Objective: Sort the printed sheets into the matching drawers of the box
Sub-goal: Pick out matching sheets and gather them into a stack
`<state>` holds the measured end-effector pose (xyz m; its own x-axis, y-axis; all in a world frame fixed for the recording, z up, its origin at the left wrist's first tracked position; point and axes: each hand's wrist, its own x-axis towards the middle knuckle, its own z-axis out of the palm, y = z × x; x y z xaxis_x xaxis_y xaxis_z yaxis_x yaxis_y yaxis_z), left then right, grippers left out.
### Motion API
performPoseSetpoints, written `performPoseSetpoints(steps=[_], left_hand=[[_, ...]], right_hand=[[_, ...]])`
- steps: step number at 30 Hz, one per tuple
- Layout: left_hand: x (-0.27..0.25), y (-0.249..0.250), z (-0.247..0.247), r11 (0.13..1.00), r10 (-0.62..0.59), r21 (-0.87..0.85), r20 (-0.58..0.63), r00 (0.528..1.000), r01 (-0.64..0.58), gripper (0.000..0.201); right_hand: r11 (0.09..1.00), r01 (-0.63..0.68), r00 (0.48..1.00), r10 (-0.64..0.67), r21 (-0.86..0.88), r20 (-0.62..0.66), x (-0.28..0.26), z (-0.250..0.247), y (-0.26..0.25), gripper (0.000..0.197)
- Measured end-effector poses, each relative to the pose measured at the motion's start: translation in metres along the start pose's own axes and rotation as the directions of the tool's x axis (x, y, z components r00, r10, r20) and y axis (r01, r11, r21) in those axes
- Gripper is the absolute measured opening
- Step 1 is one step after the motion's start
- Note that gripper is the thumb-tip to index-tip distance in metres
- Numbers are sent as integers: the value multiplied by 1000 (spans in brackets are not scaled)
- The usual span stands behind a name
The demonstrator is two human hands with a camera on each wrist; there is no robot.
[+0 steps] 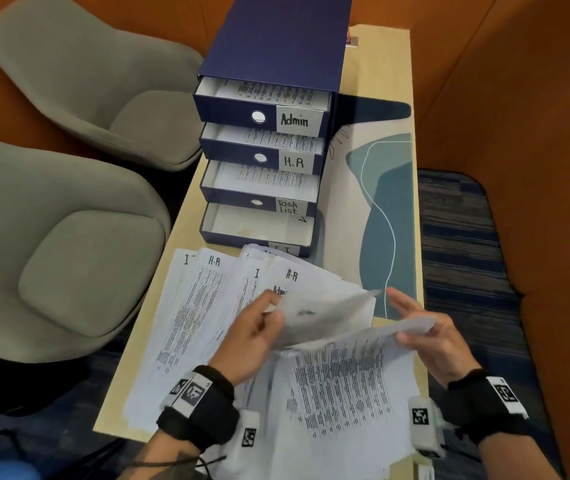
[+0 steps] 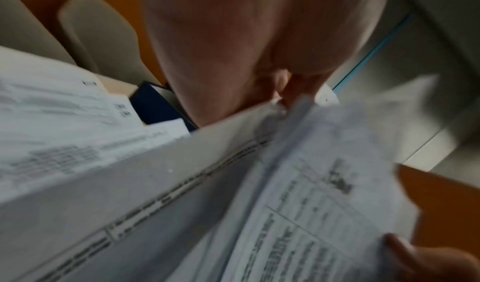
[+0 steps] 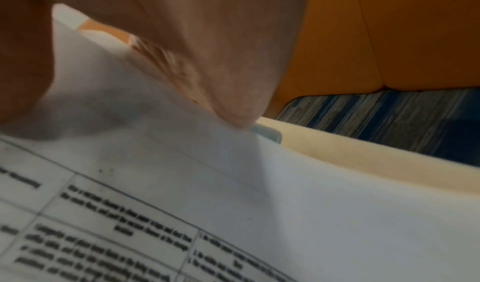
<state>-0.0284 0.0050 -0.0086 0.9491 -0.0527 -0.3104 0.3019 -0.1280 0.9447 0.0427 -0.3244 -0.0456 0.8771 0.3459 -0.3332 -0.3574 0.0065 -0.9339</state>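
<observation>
Head view: a person's left hand [image 1: 254,336] and right hand [image 1: 427,336] work over a loose spread of printed sheets [image 1: 207,306] on a pale wooden table [image 1: 379,81]. Left hand: fingers and thumb curled, pinching the near edge of a raised sheet [image 1: 325,306] that arches up and away from it towards the right hand. Right hand: thumb on top and fingers below, gripping the edge of a second sheet [image 1: 346,379] whose printed table faces up and which runs back under both wrists. Between and beyond the two hands, fanned sheets carry handwritten headings, among them "H.R", "I" and "Admin".

Directly ahead of the hands, past the far edge of the spread, stands a dark blue box [image 1: 276,39] with four drawers, all pulled open stepwise. From farthest to nearest they are labelled "Admin" [image 1: 299,120], "H.R" [image 1: 294,162] and "Task List" [image 1: 288,206]; the nearest drawer [image 1: 256,225] has its label partly hidden by paper. The three farther drawers hold printed sheets. A blue-patterned mat [image 1: 387,202] lies ahead of the right hand, beside the box. Two grey chairs [image 1: 69,237] stand beyond the left hand, off the table.

Left wrist view: blurred; fingertips [image 2: 283,81] meet the paper edge. Right wrist view: a fingertip [image 3: 233,112] presses on the held sheet.
</observation>
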Motion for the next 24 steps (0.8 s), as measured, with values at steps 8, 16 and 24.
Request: performPoseSetpoints(steps=[8, 16, 24], left_hand=[[11, -13, 22, 882, -172, -417, 147, 974, 218, 50], [11, -11, 32, 986, -166, 13, 82, 983, 166, 44], [35, -37, 22, 893, -211, 283, -427, 880, 351, 72]], right_hand=[[977, -24, 940, 94, 212, -328, -3, 12, -5, 75], [967, 0, 802, 151, 253, -578, 5, 8, -18, 33], [965, -98, 841, 210, 241, -499, -19, -5, -13, 36]])
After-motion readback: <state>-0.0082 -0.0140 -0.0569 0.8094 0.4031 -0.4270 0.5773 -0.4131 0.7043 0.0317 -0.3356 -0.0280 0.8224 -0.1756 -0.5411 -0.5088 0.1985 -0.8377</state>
